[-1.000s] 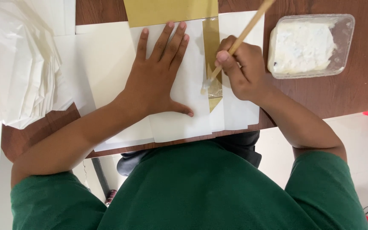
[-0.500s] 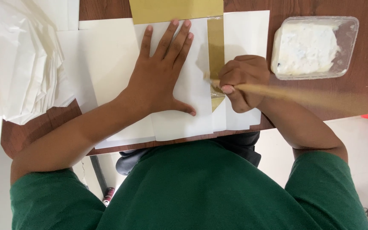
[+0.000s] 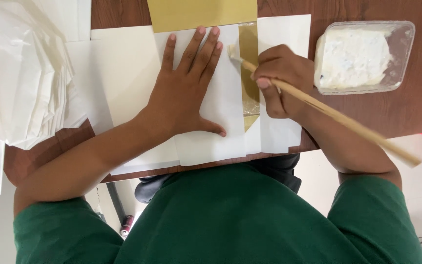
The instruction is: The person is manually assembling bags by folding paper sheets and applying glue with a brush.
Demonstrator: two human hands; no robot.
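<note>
Head view, looking down: the left hand [image 3: 186,93] is laid flat with fingers spread on a white sheet [image 3: 216,122], pinning it to the table [image 3: 416,107]. Just right of it, the right hand [image 3: 282,80] is closed around a wooden brush [image 3: 328,115], its tip set beside a gold paper strip [image 3: 248,58]. A tub of white paste [image 3: 362,56] is placed further right. The paper is judged thin, light and easily creased; best held flat.

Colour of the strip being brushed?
Gold strip, glossy with paste; head view shows it best.
</note>
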